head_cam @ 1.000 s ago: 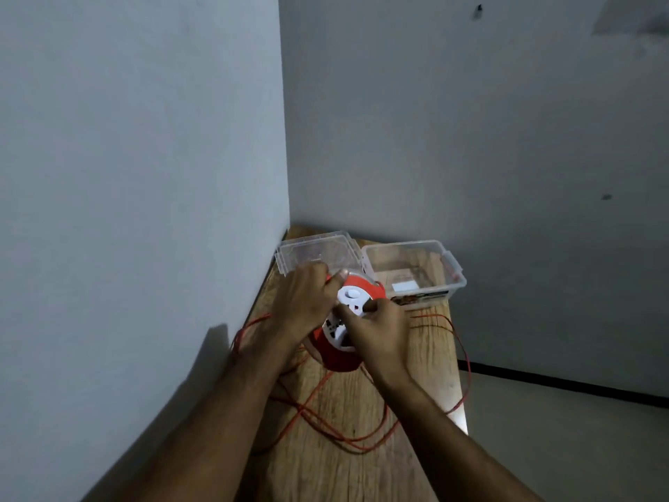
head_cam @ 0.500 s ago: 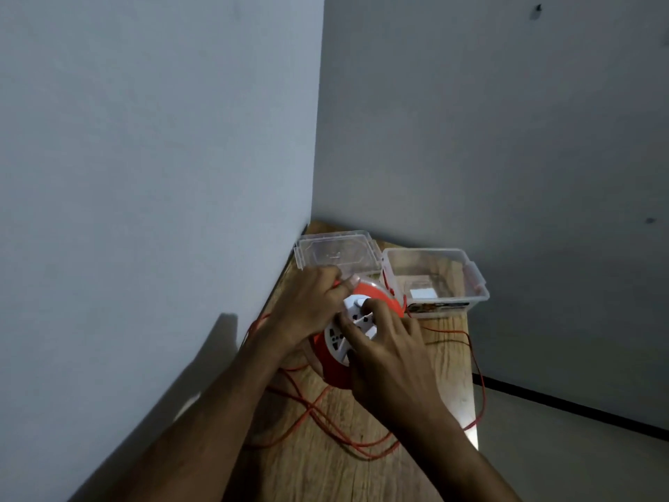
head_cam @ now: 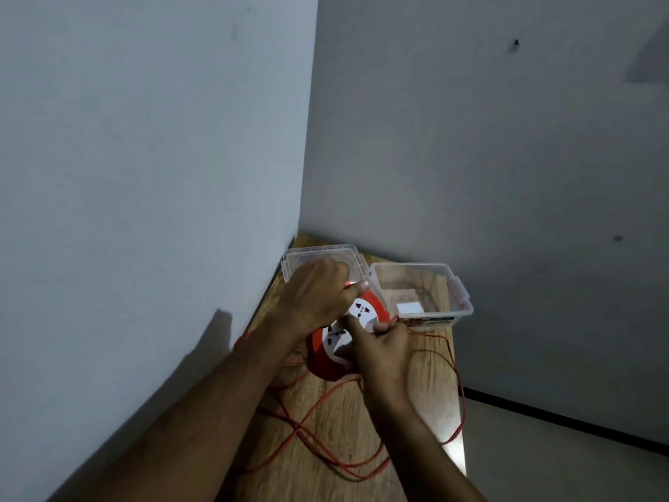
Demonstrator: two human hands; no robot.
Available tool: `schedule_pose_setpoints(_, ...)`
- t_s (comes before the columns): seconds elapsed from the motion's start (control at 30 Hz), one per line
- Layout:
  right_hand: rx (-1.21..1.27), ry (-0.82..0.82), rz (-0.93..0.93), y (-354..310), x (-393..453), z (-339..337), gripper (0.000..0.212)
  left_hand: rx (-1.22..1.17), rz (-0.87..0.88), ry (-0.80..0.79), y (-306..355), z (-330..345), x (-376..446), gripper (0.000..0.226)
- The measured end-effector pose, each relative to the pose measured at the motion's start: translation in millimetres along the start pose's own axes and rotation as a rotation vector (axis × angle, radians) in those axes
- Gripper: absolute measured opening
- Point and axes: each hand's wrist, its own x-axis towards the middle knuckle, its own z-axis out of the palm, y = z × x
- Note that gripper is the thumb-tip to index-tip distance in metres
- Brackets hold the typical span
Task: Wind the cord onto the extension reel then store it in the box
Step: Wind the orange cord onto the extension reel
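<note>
An orange extension reel with a white socket face stands tilted on the wooden table. My left hand grips its upper rim from the left. My right hand rests on the white face, fingers bent against it. Loose orange cord loops across the table in front and runs round the right edge. A clear plastic box sits open just behind the reel on the right.
The box's clear lid lies behind the reel at the left, against the wall. A white label or card lies in the box. Grey walls close the table in at left and back. Its right edge drops to the floor.
My right hand has shifted over the reel's white face, which has turned. The view has panned a little, so the reel and box sit further right in the frame.
</note>
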Motion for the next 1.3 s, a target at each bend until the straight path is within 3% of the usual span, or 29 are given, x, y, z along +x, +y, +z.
schedule_pose_setpoints(0.07, 0.101, -0.081, 0.056, -4, -7, 0, 0.045, 0.060, 0.058, -0.076, 2, -3, 6, 0.042)
schedule_pose_setpoints(0.1, 0.038, -0.089, -0.047, -5, -12, -2, 0.037, 0.057, 0.070, -0.113, 1, -3, 8, 0.043)
schedule_pose_setpoints(0.2, -0.513, 0.023, -0.848, -2, -21, -23, 0.014, -0.051, 0.066, -0.144, -10, -6, 15, 0.051)
schedule_pose_setpoints(0.23, -0.701, 0.027, -1.082, -1, -21, -29, 0.019, -0.076, 0.080, -0.145, -13, -8, 18, 0.051)
schedule_pose_setpoints(0.3, -1.001, -0.037, -1.249, 5, -19, -35, 0.047, -0.103, 0.117, -0.163, -12, -13, 23, 0.045)
schedule_pose_setpoints(0.37, -1.181, -0.027, -1.214, 6, -20, -36, 0.068, -0.120, 0.155, -0.161, -6, -17, 28, 0.037)
schedule_pose_setpoints(0.43, -1.240, 0.013, -1.187, 4, -17, -35, 0.076, -0.105, 0.177, -0.156, -3, -17, 32, 0.039)
schedule_pose_setpoints(0.53, -1.208, 0.038, -1.165, -2, -17, -31, 0.072, -0.084, 0.181, -0.198, 0, -13, 34, 0.052)
schedule_pose_setpoints(0.7, -1.097, -0.068, -1.057, -12, -11, -24, 0.063, -0.016, 0.274, -0.162, 7, -13, 36, 0.048)
schedule_pose_setpoints(0.8, -0.792, -0.099, -0.803, -18, -11, -20, 0.055, -0.014, 0.263, -0.111, 3, -13, 35, 0.048)
schedule_pose_setpoints(0.93, -0.183, 0.006, -0.351, -21, -10, -5, 0.042, -0.015, 0.238, -0.042, 6, -12, 35, 0.049)
schedule_pose_setpoints(1.0, -0.007, 0.066, -0.088, -23, -4, 4, 0.036, 0.004, 0.233, -0.041, 7, -10, 36, 0.049)
schedule_pose_setpoints(1.07, 0.085, 0.044, 0.033, -26, -4, 7, 0.026, 0.005, 0.230, -0.054, 4, -9, 39, 0.048)
schedule_pose_setpoints(1.13, -0.022, 0.010, -0.151, -30, -14, 3, 0.016, -0.049, 0.205, -0.067, -2, -11, 40, 0.047)
schedule_pose_setpoints(1.2, -0.354, 0.073, -0.709, -28, -24, -11, 0.011, -0.113, 0.182, -0.080, -6, -12, 39, 0.049)
schedule_pose_setpoints(1.27, -0.722, 0.099, -1.171, -22, -24, -24, 0.027, -0.139, 0.170, -0.105, -7, -13, 38, 0.050)
schedule_pose_setpoints(1.3, -0.879, 0.076, -1.246, -18, -23, -26, 0.038, -0.137, 0.170, -0.109, -7, -12, 38, 0.051)
